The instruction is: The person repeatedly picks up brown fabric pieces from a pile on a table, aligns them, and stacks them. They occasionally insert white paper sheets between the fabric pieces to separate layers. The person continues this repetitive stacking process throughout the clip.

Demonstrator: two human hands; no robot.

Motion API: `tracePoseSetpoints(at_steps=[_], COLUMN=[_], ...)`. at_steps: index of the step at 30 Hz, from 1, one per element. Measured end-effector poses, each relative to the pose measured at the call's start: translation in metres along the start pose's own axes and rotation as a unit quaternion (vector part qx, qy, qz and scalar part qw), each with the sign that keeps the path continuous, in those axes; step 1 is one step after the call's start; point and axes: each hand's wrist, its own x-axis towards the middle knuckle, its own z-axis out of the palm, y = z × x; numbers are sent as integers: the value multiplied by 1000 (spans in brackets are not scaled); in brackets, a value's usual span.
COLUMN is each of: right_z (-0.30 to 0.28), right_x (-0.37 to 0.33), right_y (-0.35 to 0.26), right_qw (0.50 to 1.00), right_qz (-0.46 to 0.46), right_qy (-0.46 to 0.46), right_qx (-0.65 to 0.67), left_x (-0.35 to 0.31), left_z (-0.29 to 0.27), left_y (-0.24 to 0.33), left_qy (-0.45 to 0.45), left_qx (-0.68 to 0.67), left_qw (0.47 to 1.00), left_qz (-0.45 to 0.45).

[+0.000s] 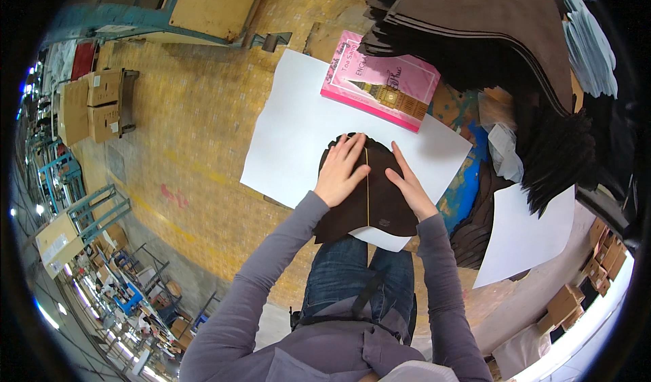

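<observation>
Both hands flat, open: left hand (341, 172), right hand (410, 187) press dark curved leather piece (369, 202) on white paper (298, 131).

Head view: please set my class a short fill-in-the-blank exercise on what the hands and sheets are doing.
1. Both hands, left hand and right hand, lie flat on a dark ____ piece.
2. That piece rests on a ____ sheet.
3. The book on the sheet's far edge is ____.

Missing words: brown; white; pink
</observation>
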Motion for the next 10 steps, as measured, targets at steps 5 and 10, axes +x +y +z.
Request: tracePoseSetpoints(at_steps=[5, 10], right_z=[3, 0], right_x=[6, 4], right_y=[6, 7], right_qw=[999, 994], right_qz=[-24, -34], right_qy=[6, -24], right_qx=[-43, -101], left_x=[6, 3], left_z=[2, -5], left_y=[-25, -42], left_qy=[12, -11], left_qx=[-177, -224], left_qw=[984, 975], left_qz=[-12, 6])
